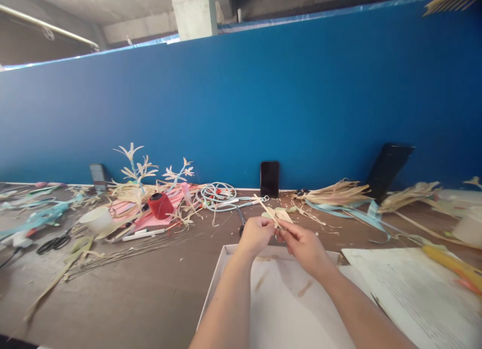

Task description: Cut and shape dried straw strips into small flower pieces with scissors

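My left hand (258, 234) and my right hand (302, 242) meet above a shallow white box lid (286, 309). Both are closed, their fingertips pinching one thin pale straw-like strip (266, 207). From the fingers the strip slants up and to the left. A crossing piece seems to sit at its upper end, too small to make out. Just behind the hands lie short pale strips and scraps (283, 216). Beside my left hand is a dark slim tool (241, 219), partly hidden. Brown marks or bits show in the lid.
Straw flowers on blue stems (140, 172), a red thread spool (160, 206), a white cup (95, 219), scissors (53, 243) and thin wires (124, 253) lie left. A phone (269, 178) leans on the blue partition (301, 98). Straw bundles (339, 192) and printed paper (399, 283) are right.
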A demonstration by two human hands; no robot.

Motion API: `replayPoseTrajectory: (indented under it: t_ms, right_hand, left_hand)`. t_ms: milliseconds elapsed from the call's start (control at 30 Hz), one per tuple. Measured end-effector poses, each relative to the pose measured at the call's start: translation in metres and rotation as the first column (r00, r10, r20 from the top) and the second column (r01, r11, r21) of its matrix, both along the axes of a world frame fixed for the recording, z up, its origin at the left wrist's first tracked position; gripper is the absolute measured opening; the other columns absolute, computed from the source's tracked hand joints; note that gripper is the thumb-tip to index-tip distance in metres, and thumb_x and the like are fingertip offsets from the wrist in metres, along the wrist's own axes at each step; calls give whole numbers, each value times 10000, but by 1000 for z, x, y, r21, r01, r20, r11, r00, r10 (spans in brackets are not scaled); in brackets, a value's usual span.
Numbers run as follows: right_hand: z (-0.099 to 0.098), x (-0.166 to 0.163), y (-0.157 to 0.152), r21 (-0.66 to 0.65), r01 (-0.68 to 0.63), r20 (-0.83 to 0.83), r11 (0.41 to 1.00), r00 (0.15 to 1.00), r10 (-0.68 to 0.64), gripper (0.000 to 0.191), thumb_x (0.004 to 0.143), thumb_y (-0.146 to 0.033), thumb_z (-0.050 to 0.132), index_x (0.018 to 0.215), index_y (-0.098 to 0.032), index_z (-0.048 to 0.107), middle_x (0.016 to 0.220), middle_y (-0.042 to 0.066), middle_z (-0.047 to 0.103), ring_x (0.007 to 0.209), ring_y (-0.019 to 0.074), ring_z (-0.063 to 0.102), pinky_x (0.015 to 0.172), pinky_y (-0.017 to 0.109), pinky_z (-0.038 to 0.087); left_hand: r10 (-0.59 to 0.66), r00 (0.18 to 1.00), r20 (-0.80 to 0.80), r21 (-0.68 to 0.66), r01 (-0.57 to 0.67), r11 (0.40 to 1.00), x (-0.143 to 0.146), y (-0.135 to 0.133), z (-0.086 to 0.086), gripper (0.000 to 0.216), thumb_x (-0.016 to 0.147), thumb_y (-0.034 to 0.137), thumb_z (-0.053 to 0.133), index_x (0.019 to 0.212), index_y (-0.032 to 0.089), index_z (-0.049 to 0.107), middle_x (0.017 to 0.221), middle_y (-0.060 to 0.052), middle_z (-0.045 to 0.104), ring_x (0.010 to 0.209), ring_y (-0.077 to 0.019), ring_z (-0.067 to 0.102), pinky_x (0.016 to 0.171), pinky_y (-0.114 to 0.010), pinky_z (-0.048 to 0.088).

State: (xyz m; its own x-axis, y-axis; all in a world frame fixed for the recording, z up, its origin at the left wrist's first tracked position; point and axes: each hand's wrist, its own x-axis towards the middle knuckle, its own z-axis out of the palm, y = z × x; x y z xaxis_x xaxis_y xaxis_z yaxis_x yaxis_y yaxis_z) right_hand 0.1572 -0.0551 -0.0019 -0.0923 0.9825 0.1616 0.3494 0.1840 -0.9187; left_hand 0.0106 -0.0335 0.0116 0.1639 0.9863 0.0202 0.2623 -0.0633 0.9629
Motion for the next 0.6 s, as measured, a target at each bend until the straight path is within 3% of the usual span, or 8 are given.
replayPoseTrajectory:
  t_ms: [167,267,400,500,600]
  right_hand:
    - [0,2,-3,197,43,158,979,985,-75,371,833,-303,452,1156,-255,628,934,47,699,848,216,614,769,312,450]
    - [-2,6,0,237,64,223,969,968,-118,392,839,-278,432,1190,-250,604,889,47,698,821,211,607,758,308,443]
    - [1,17,6,191,190,213,963,950,-230,400,820,-282,457,1193,-257,600,829,37,694,686,186,585,680,305,436]
    - [7,22,10,54,333,17,941,942,-334,432,796,-352,503,1206,-237,580,793,35,681,528,139,508,535,281,404]
    - [11,18,8,-93,221,-330,971,913,-239,561,765,-402,551,1294,-235,462,779,19,647,465,95,436,414,221,316]
  left_hand:
    - [17,999,-34,15,-16,1000,0,-3,5,247,714,297,503,587,130,634,475,22,460,458,-71,310,444,-208,222]
    - [41,996,-76,-19,-43,999,0,-3,7,244,709,317,522,617,133,654,455,29,442,443,-73,303,440,-213,215]
    - [55,995,-88,-53,-59,997,-1,-2,4,219,703,296,533,678,138,682,540,3,565,459,-76,355,453,-208,250]
    - [97,994,-46,-105,-101,989,-2,1,1,211,703,276,538,729,137,695,640,-29,636,482,-80,404,468,-204,292]
    - [153,988,6,-158,-150,976,-2,4,0,216,701,259,543,780,132,699,683,-47,651,462,-76,397,461,-209,309]
